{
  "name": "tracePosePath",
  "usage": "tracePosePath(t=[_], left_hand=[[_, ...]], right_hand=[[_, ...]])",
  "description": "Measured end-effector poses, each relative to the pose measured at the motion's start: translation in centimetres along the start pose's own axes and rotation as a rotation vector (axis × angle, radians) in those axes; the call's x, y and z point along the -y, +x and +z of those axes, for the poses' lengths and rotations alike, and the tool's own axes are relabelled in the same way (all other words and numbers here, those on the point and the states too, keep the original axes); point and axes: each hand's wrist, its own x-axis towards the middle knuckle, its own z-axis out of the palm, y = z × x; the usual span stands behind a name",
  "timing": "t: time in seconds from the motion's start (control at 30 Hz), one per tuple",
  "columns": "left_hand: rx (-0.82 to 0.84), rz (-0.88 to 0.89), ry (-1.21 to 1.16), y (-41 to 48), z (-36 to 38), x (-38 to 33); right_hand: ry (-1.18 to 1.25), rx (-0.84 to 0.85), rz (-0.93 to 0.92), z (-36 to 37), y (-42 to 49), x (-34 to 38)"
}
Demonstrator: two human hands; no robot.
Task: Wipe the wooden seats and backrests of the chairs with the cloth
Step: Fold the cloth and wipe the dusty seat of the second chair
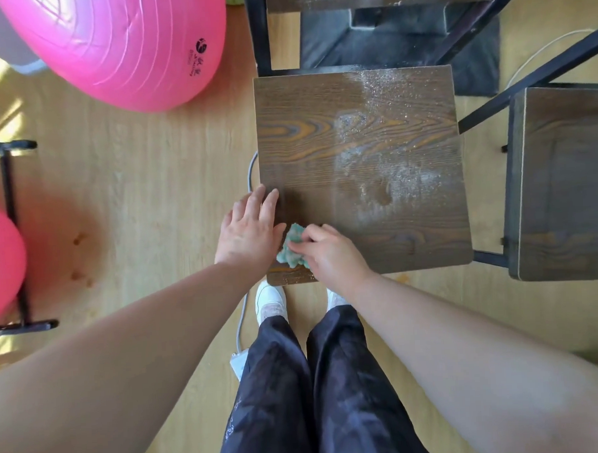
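Teal and nubbly, the cloth [291, 247] is bunched into a small wad at the near left corner of the wooden seat [360, 169]. It is pinched under the closed fingers of the right hand [329, 252], and pressed onto the wood. The left hand [250, 232] is laid flat and open on the seat's left edge, gripping nothing. The square seat is dark brown with orange grain rings; pale, gritty dust is spread over its right half. A second wooden seat [563, 184] is seen just beside it.

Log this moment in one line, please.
right hand: grips teal cloth | left hand: flat on seat edge | dust: right side
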Motion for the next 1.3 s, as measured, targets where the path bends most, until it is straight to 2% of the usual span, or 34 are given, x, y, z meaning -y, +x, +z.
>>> tracePosePath(t=[0.07,0.2,0.3,0.43,0.53,0.63,0.77,0.9,1.07,1.2,1.3], left_hand=[[-0.003,0.000,-0.005,-0.3,0.1,-0.1],[0.008,0.008,0.005,-0.8,0.6,-0.1],[0.037,0.014,0.010,-1.3,1.0,-0.2],[0.045,0.001,-0.006,-1.4,0.7,-0.6],[0.032,0.006,0.000,-0.8,-0.2,-1.0],[0.023,0.018,0.006,0.7,-1.3,-1.3],[-0.017,0.018,0.000,4.3,-3.1,-2.0],[-0.081,0.005,-0.006,8.3,-5.1,-2.5],[-0.129,0.000,-0.010,12.4,-6.7,-2.8],[-0.138,-0.001,-0.028,13.7,-6.8,-3.1],[-0.131,0.005,-0.041,13.7,-6.4,-3.4]], right_hand=[[-0.005,0.015,-0.015,0.4,-1.3,0.5],[-0.081,-0.066,-0.122,1.4,-3.5,0.6],[-0.105,-0.025,-0.101,1.4,-4.1,0.8],[-0.097,0.145,-0.057,1.5,-4.5,0.8],[-0.058,0.165,-0.067,1.0,-4.7,0.6],[-0.051,-0.007,-0.095,-1.2,-3.8,0.6],[0.041,-0.316,-0.023,-6.9,1.3,-0.8],[0.067,-0.494,0.058,-13.3,8.7,-3.6],[0.033,-0.543,0.162,-18.6,16.6,-7.0],[0.154,-0.505,0.389,-18.9,19.0,-9.2],[0.146,-0.436,0.367,-17.8,18.5,-9.4]])
